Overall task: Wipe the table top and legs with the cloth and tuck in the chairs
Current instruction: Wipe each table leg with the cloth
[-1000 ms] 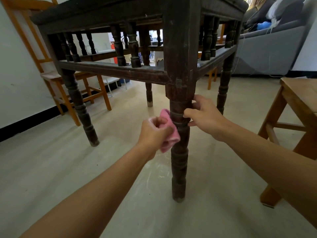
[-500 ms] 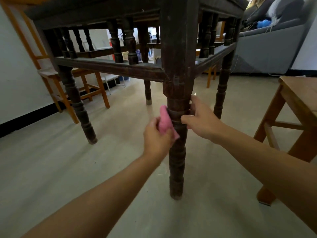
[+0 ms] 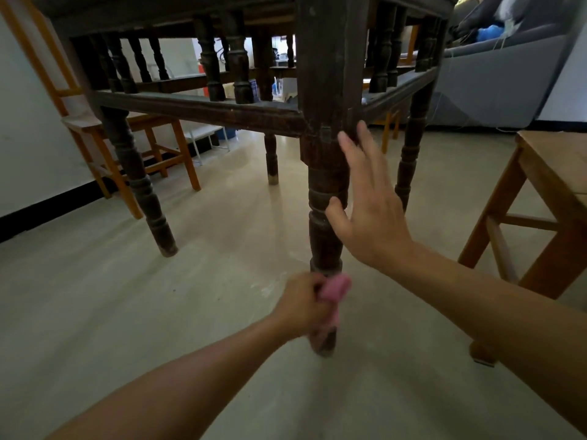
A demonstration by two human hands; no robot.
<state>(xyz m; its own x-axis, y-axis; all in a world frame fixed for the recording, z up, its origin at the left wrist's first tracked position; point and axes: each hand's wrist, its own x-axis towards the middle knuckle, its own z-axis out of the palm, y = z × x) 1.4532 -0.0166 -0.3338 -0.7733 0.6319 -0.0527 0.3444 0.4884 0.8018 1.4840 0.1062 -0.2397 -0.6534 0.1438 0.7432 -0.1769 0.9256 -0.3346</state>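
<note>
The near leg (image 3: 325,173) of the table (image 3: 197,111) is being wiped: the pink cloth (image 3: 336,285) is gripped by the left hand (image 3: 301,304) low on it, while the right hand (image 3: 368,204) is laid open against it. Next, the cloth is probably to be carried to another leg

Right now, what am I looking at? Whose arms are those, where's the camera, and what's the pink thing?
They belong to a person, no machine, filmed by a camera worn on that person's head, low beside a dark table. The left hand grips a pink cloth against the near table leg, close to the floor. The right hand is open, fingers straight, against that leg higher up. The table top is out of view. A wooden chair stands at right.
</note>
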